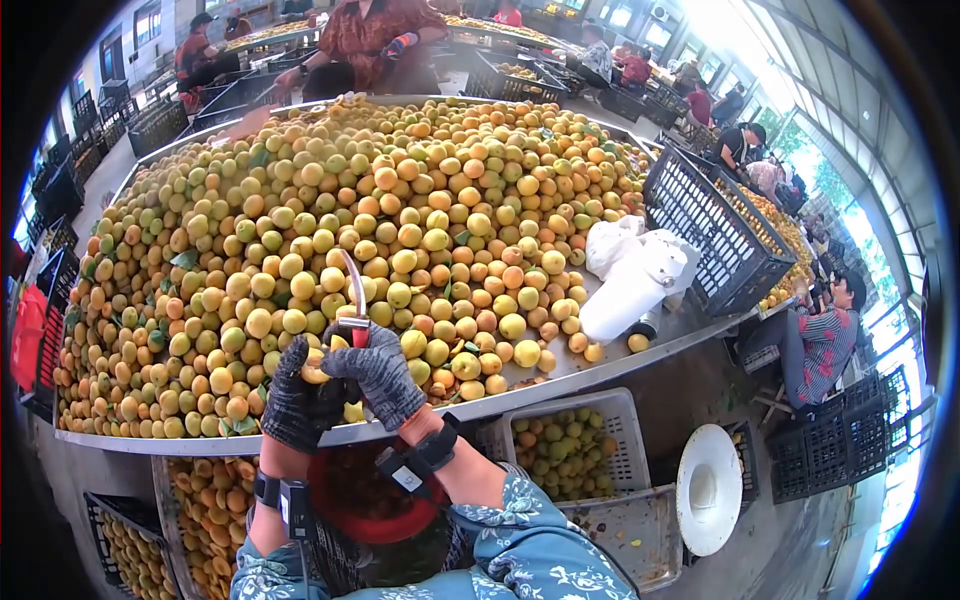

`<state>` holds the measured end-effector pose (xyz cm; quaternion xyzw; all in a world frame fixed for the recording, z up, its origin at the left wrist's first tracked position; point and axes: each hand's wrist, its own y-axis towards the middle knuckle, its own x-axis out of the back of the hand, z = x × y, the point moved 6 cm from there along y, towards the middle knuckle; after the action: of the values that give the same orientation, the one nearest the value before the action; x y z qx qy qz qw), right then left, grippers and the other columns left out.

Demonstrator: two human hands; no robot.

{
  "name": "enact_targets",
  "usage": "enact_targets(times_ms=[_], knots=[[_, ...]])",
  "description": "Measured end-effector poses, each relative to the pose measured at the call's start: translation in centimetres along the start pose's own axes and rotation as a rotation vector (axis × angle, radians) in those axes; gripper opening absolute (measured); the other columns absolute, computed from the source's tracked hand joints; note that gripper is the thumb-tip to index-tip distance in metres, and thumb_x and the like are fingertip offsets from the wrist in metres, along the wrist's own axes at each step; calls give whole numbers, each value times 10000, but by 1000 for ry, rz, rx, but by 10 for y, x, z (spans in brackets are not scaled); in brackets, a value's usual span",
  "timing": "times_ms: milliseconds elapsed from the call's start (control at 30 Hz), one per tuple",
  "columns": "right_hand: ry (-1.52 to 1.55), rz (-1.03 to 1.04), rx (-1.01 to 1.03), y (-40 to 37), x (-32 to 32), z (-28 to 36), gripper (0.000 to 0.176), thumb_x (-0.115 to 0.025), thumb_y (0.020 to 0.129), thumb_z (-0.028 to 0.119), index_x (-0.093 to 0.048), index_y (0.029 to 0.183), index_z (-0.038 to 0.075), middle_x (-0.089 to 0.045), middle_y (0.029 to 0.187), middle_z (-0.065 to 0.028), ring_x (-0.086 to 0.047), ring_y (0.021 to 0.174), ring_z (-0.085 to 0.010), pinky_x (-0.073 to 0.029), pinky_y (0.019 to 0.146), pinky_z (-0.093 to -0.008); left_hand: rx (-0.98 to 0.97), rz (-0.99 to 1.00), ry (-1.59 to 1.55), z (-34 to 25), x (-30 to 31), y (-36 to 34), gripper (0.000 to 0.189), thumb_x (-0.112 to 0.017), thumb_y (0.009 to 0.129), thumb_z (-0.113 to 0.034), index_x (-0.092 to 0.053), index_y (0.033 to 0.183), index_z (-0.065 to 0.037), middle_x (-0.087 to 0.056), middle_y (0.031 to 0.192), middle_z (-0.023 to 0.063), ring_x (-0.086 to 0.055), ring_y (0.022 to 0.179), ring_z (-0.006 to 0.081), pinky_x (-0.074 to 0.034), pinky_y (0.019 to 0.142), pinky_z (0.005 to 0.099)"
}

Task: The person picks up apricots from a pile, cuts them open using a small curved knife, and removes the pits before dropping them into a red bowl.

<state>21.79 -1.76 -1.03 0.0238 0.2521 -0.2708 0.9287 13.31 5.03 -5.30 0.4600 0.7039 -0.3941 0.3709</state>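
My left hand (293, 400), in a dark grey knitted glove, is closed around an apricot (314, 368) that looks cut open, with orange flesh showing. Right beside it, my gloved right hand (382, 376) grips a knife (356, 284) with a thin curved blade pointing up and a red handle. The fingers of both hands meet at the fruit, and part of it is hidden behind them. Both hands are above the near edge of a metal table (590, 368), close to a large heap of whole apricots (380, 230).
Below the table edge are a red basin (385, 528), a white crate of greenish fruit (625, 420) and a crate of orange fruit halves (215, 500). White plastic bags (625, 300) and a black crate (715, 230) stand at the right. Another person (375, 45) is across the table.
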Motion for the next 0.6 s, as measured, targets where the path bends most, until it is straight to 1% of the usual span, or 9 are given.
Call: enact_targets(times_ms=[67, 200, 333, 367, 400, 467, 500, 533, 600], knots=[[134, -15, 53, 7, 5, -11, 303, -759, 701, 136, -629, 965, 62, -640, 756, -20, -560, 584, -66, -440, 494, -204, -193, -380, -23, -4, -3, 0, 422, -579, 884, -487, -590, 993, -79, -632, 772, 37, -606, 584, 129, -476, 464, 211], [214, -16, 82, 1, 11, 6, 361, -746, 685, 77, -639, 1028, 46, -652, 838, -31, -562, 525, -84, -441, 445, -197, -137, -69, 93, -28, 19, -4, 446, -598, 873, -529, -590, 971, -94, -613, 795, 43, -604, 666, 123, -469, 515, 214], [58, 41, 72, -3, 7, 7, 345, -713, 708, 31, -652, 1047, 59, -631, 883, 0, -590, 757, -82, -508, 680, -223, -582, -377, 417, -43, 8, -23, 435, -599, 888, -500, -602, 1066, -103, -629, 851, 35, -619, 741, 141, -474, 567, 203], [-35, 58, 113, -7, -6, 9, 338, -688, 716, 6, -656, 1046, 74, -618, 918, 25, -577, 807, -76, -492, 744, -225, -340, -276, 107, -38, 22, -13, 450, -633, 904, -348, -528, 1240, -66, -638, 901, 53, -618, 771, 147, -501, 640, 239], [-176, 85, 184, -8, -12, 5, 382, -661, 711, 6, -648, 1084, 87, -655, 918, -17, -561, 621, -63, -466, 511, -218, -339, -276, 106, -32, 36, -8, 450, -633, 904, -348, -528, 1240, -66, -638, 901, 53, -618, 771, 147, -501, 640, 239], [-434, 193, 485, -9, -29, 5, 415, -651, 692, -3, -635, 1100, 74, -666, 983, -47, -642, 814, -166, -525, 728, -297, -955, -240, 1279, -33, 30, -22, 548, -618, 908, -180, -383, 1382, -33, -639, 952, 68, -616, 793, 149, -518, 706, 288], [-637, 220, 500, -13, -36, 9, 449, -640, 681, -7, -620, 1124, 64, -664, 1053, -88, -639, 993, -249, -478, 905, -340, -684, -365, 1380, -37, 33, -30, 355, -596, 919, -178, -523, 1233, -31, -629, 1041, 73, -616, 915, 191, -493, 871, 314], [-636, 219, 499, -13, -37, 8, 449, -640, 681, -7, -620, 1124, 64, -664, 1053, -88, -639, 993, -249, -478, 905, -340, -683, -364, 1380, -39, 35, -26, 355, -596, 919, -178, -523, 1233, -31, -629, 1041, 73, -616, 915, 191, -493, 871, 314], [-799, 283, 542, -15, -47, 4, 458, -635, 678, -10, -623, 1129, 73, -658, 1075, -120, -641, 1002, -284, -490, 885, -335, -542, -296, 354, -35, 54, -6, 268, -565, 941, -234, -578, 1127, -43, -641, 975, 70, -620, 899, 196, -496, 854, 324]])
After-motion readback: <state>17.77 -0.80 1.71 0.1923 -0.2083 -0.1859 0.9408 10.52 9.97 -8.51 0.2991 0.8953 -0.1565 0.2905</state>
